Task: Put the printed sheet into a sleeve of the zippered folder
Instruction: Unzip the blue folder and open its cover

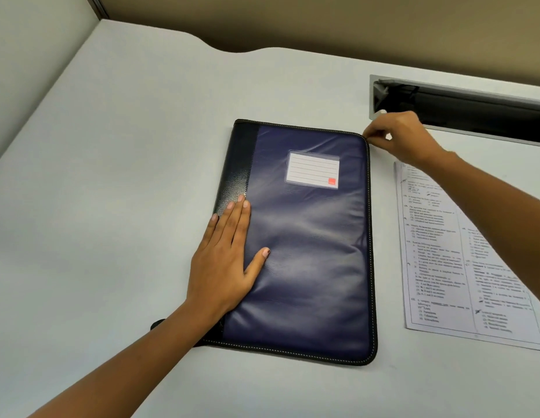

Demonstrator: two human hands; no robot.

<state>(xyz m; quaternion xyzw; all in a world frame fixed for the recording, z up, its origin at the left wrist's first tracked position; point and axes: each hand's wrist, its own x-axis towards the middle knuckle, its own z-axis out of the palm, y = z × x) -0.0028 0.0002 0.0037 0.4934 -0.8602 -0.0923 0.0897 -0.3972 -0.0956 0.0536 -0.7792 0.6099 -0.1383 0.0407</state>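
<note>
While the left hand (225,257) presses flat on the closed zippered folder (307,236), the right hand (398,137) works its corner.
Right fingers (371,139) pinched, probably on the zip pull; printed sheet (461,267) waits beside on the desk (112,146).

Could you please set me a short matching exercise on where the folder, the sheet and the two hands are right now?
Things:
1. left hand
2. right hand
3. printed sheet
4. label card

Places:
A. flat on the desk, right of the zippered folder
B. at the folder's far right corner
C. palm down on the cover by the spine
D. on the folder's cover, upper part

Pairs: 1-C, 2-B, 3-A, 4-D
</note>
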